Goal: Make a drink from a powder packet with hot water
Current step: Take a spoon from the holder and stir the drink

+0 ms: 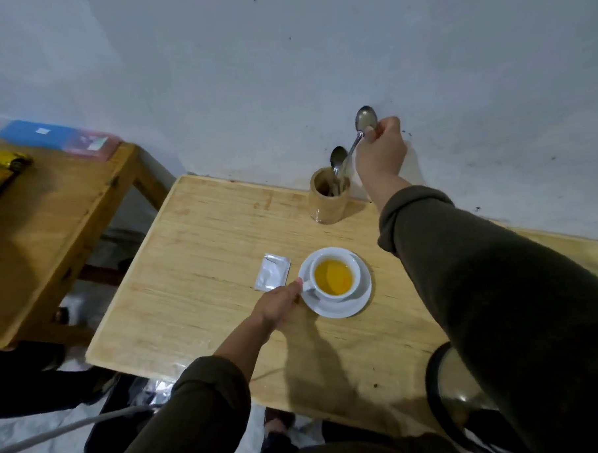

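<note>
Right grip (pixel 380 146) closed on a spoon (pixel 362 131) above the wooden holder (pixel 328 201); left grip (pixel 283 300) pinches the cup (pixel 334 276) handle.

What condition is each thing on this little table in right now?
Cup: upright on saucer, holding yellow liquid.
Saucer: flat on table.
Packet: lying flat beside saucer.
Wooden holder: upright, one spoon inside.
Spoon: gripped by right hand.
Left hand: touching cup handle.

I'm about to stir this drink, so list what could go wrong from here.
1. The right hand holds a spoon by its neck above the wooden holder; the handle may snag and tip it.
2. The cup is nearly full of yellow liquid, steadied only by left hand fingertips; stirring could slop onto the saucer.
</note>
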`<control>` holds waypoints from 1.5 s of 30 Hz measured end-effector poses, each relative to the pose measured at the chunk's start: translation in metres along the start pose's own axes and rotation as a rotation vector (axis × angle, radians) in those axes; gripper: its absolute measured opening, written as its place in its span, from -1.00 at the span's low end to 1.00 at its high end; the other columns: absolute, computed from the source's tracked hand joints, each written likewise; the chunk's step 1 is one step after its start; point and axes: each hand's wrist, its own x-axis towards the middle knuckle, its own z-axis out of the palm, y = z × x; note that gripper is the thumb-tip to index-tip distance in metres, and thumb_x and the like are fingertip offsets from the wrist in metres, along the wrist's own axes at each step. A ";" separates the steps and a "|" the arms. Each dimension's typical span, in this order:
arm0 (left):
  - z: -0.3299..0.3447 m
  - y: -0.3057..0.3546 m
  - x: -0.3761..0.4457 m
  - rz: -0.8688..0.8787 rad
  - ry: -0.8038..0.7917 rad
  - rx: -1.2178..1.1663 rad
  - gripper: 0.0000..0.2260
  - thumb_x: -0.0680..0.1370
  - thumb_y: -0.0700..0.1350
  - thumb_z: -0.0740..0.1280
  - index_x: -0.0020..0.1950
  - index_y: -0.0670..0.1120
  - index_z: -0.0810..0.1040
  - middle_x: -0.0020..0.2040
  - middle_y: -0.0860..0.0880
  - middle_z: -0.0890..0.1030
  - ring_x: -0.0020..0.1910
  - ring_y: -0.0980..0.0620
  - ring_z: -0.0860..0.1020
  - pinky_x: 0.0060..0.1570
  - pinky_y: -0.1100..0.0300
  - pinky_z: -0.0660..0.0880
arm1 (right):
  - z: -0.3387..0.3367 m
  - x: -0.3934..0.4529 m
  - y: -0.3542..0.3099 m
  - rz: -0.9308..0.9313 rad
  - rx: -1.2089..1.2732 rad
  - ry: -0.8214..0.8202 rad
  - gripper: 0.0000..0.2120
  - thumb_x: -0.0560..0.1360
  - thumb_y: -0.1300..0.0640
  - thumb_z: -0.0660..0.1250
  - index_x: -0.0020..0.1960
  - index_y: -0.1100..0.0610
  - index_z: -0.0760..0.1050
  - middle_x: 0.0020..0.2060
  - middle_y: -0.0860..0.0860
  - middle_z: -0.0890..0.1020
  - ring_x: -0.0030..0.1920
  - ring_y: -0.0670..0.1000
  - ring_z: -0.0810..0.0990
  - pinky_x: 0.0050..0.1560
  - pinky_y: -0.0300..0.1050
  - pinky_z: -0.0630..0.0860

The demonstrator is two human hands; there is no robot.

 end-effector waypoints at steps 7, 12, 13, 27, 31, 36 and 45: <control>0.005 0.006 -0.003 0.016 -0.041 0.023 -0.43 0.52 0.23 0.23 0.37 -0.14 0.48 0.35 -0.12 0.52 0.30 -0.07 0.49 0.32 0.02 0.40 | -0.033 -0.034 -0.002 0.149 0.248 -0.122 -0.95 0.61 0.20 0.04 0.03 0.10 0.26 -0.08 0.16 0.63 -0.29 0.09 0.66 -0.32 -0.09 0.60; 0.005 0.003 0.000 0.045 -0.046 0.053 -0.36 0.50 0.27 0.22 0.44 -0.12 0.41 0.45 -0.11 0.43 0.42 -0.09 0.39 0.44 -0.05 0.30 | -0.044 -0.079 0.032 0.179 -0.266 -0.388 -0.94 0.59 0.22 0.13 0.03 0.11 0.34 -0.12 0.17 0.57 -0.36 0.09 0.53 -0.45 -0.14 0.47; 0.005 0.003 0.000 0.049 -0.043 0.060 -0.36 0.50 0.27 0.22 0.44 -0.12 0.41 0.44 -0.11 0.44 0.41 -0.09 0.40 0.44 -0.06 0.31 | -0.045 -0.086 0.037 0.153 -0.423 -0.473 -0.93 0.56 0.26 0.17 0.03 0.16 0.38 -0.16 0.17 0.57 -0.32 0.12 0.53 -0.42 -0.13 0.46; 0.005 0.000 0.010 0.086 -0.036 0.143 -0.38 0.54 0.27 0.15 0.42 -0.15 0.42 0.42 -0.16 0.45 0.39 -0.15 0.42 0.43 -0.06 0.33 | -0.040 -0.135 0.056 0.164 -0.886 -0.694 -0.86 0.52 0.22 0.31 -0.18 0.25 0.41 -0.27 0.11 0.51 -0.40 0.03 0.47 -0.46 -0.23 0.34; 0.006 0.000 0.010 0.088 -0.043 0.134 -0.36 0.53 0.28 0.16 0.41 -0.17 0.43 0.41 -0.18 0.46 0.38 -0.16 0.44 0.42 -0.07 0.35 | -0.039 -0.133 0.055 0.170 -0.889 -0.645 -0.92 0.49 0.28 0.32 -0.15 0.22 0.42 -0.37 0.08 0.48 -0.40 0.01 0.49 -0.43 -0.23 0.39; 0.006 -0.001 0.013 0.090 -0.037 0.155 -0.35 0.54 0.29 0.15 0.41 -0.17 0.42 0.41 -0.17 0.46 0.37 -0.16 0.43 0.42 -0.07 0.34 | -0.043 -0.130 0.049 0.097 -0.851 -0.509 -0.84 0.44 0.26 0.37 -0.27 0.21 0.42 -0.22 0.04 0.53 -0.33 -0.01 0.46 -0.36 -0.23 0.38; 0.003 -0.004 0.018 0.065 -0.061 0.106 -0.30 0.47 0.33 0.22 0.40 -0.15 0.45 0.40 -0.15 0.48 0.36 -0.15 0.44 0.42 -0.08 0.34 | -0.036 -0.161 0.072 0.082 -0.268 -0.242 -0.79 0.56 0.11 0.26 0.05 0.16 0.64 -0.05 0.08 0.72 0.01 0.04 0.64 -0.05 -0.25 0.42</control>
